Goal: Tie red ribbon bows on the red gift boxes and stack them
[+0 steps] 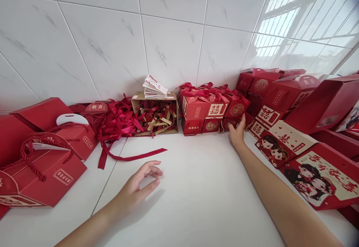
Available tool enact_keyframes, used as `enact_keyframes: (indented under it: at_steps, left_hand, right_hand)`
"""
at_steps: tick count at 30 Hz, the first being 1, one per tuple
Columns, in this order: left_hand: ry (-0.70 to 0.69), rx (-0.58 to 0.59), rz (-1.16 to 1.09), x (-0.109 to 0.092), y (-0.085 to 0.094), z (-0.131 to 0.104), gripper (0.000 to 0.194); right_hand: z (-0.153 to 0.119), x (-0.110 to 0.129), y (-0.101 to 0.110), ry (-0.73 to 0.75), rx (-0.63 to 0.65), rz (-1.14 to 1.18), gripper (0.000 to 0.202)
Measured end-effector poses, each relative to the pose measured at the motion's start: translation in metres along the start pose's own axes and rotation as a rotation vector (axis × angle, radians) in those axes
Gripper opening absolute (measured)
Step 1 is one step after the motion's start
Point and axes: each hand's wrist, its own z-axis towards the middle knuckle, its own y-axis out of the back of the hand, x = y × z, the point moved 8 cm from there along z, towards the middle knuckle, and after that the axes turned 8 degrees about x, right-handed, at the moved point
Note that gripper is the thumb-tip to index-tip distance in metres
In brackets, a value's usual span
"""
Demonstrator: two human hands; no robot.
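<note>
We have our right hand [238,133], thumb and fingers parted, at the lower right red gift box [235,121] of the stack [216,108], grip unclear; our left hand [138,185], half-curled, hangs empty above the worktop [193,187].

Against a grey-veined tiled wall [171,0] stands an open carton [138,96] full of gold and red strips [159,118], white cards [155,92] stacked on top, while cord-handled red boxes [66,164] occupy the worktop's [196,194] left and a couple-printed box [344,176] its right.
</note>
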Motion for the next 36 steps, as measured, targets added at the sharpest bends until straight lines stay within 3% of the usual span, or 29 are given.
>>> enact_keyframes:
  at_steps: [13,24,29,36]
  left_hand:
    - [0.000,-0.032,0.016,0.000,0.003,-0.001,0.043]
    - [0.016,-0.028,0.027,0.006,0.002,-0.001,0.045]
    - [-0.009,-0.016,-0.003,0.006,0.001,-0.001,0.058]
    - [-0.003,0.007,-0.020,0.006,-0.002,0.000,0.057]
  right_hand:
    - [0.008,0.004,0.004,-0.006,-0.071,-0.030,0.102]
    - [0.012,0.021,0.007,0.051,-0.200,-0.086,0.092]
    - [0.015,0.021,0.011,0.066,-0.215,-0.109,0.084]
    - [0.015,0.023,0.008,0.089,-0.192,-0.152,0.082]
